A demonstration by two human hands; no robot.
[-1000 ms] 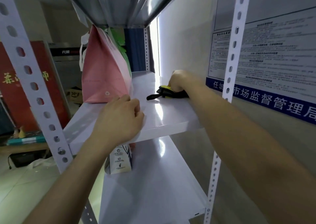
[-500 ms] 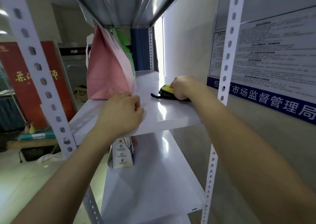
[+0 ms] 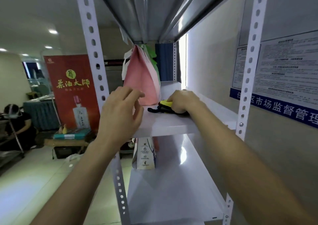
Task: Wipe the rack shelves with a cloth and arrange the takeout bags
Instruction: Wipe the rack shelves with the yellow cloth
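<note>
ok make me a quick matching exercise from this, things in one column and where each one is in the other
Things:
1. pink bag
2. cloth
3. white printed bag
4. left hand

Places:
a. held under the right hand
b. standing on the lower shelf
c. standing at the left of the middle shelf
d. in front of the middle shelf's edge, holding nothing

Pairs: 1-c, 2-a, 3-b, 4-d
</note>
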